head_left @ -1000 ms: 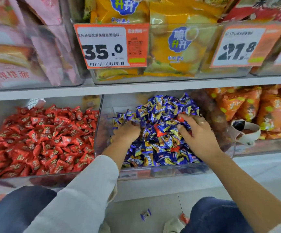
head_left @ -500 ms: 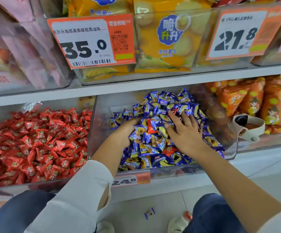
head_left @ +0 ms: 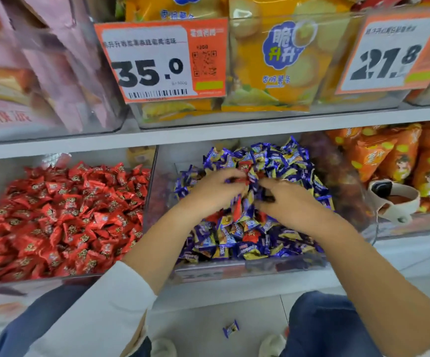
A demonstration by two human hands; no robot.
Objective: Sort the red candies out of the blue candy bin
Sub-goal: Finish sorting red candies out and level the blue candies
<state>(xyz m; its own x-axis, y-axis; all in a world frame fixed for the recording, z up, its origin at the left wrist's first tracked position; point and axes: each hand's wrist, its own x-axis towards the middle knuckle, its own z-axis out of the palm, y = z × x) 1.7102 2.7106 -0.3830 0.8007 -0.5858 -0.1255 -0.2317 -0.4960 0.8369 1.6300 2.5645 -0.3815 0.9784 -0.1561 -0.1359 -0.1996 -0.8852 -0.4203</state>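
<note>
Shop shelf at 12 o'clock, clear bins below. Blue bin centre; red candies scattered among blue candies. Left hand pinches red candy; right hand fingers curled in pile, grip unclear. Red bin at 9 o'clock.

A clear blue candy bin is seen at the centre of the frame, heaped with blue wrapped candies. A few red candies are scattered among them, lower centre.
</note>
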